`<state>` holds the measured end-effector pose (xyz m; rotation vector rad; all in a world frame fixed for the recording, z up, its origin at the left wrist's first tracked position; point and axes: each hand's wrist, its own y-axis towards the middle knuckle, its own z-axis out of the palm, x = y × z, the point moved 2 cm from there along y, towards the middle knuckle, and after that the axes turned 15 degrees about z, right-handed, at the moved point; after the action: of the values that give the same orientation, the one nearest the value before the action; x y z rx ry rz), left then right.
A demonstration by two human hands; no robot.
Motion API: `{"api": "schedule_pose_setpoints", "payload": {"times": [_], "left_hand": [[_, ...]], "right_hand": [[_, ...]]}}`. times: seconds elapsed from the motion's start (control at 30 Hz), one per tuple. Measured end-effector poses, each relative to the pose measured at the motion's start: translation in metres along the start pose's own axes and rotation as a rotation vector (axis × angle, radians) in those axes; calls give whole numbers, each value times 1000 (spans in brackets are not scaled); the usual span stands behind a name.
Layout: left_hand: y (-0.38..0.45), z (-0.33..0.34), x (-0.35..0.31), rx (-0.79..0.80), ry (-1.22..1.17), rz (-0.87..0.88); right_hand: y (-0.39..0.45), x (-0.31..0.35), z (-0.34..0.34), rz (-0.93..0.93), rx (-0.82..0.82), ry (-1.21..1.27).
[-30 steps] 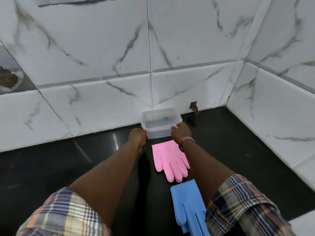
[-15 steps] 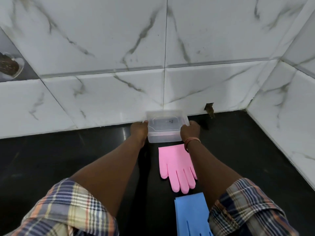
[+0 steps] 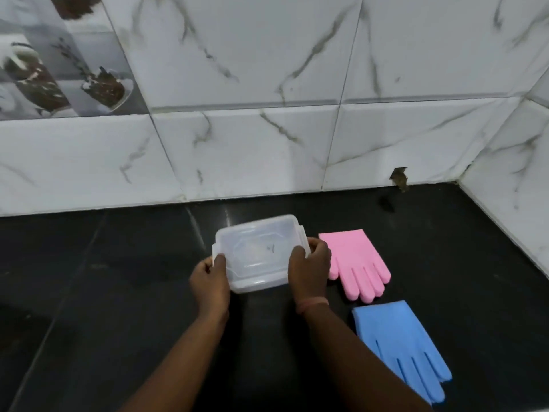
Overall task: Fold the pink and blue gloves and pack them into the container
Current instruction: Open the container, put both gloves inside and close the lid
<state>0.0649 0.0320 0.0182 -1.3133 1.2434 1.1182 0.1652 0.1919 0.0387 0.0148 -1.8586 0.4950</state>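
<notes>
A clear plastic container (image 3: 258,251) with its lid on is held over the black counter, tilted toward me. My left hand (image 3: 209,282) grips its left end and my right hand (image 3: 310,267) grips its right end. The pink glove (image 3: 356,263) lies flat on the counter just right of my right hand, fingers pointing toward me. The blue glove (image 3: 398,343) lies flat nearer to me and further right, fingers also pointing toward me.
The black counter (image 3: 104,292) meets a white marble-tiled wall (image 3: 237,150) at the back and another (image 3: 511,173) on the right. A small dark hole (image 3: 399,178) sits at the wall's base. Patterned tiles (image 3: 59,55) are at the upper left.
Both hands have brought the container from the back wall toward me and to the left of the gloves. The view has shifted left, so the gloves now lie to the right.
</notes>
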Motion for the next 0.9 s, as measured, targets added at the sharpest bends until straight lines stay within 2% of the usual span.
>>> {"api": "schedule_pose_setpoints", "payload": {"times": [0.23, 0.37, 0.43, 0.5, 0.63, 0.73, 0.8, 0.9], "left_hand": [[-16, -48, 18, 111, 52, -27], [-21, -60, 24, 162, 53, -31], [-23, -63, 25, 182, 40, -37], [-22, -65, 24, 205, 24, -45], [-23, -68, 20, 242, -70, -72], [-27, -71, 20, 252, -164, -124], [-29, -73, 22, 287, -142, -160], [-31, -76, 24, 328, -81, -191]], "right_hand": [[-52, -41, -13, 97, -136, -146], [-63, -52, -18, 46, -150, -249], [-62, -51, -18, 11, -131, -410], [-63, -44, -17, -70, -39, -606], [-61, -20, -1, -432, 367, -1053], [-57, -10, 24, -641, 548, -1423], [-54, -3, 38, -694, 612, -1517], [-49, 1, 46, -729, 648, -1497]]}}
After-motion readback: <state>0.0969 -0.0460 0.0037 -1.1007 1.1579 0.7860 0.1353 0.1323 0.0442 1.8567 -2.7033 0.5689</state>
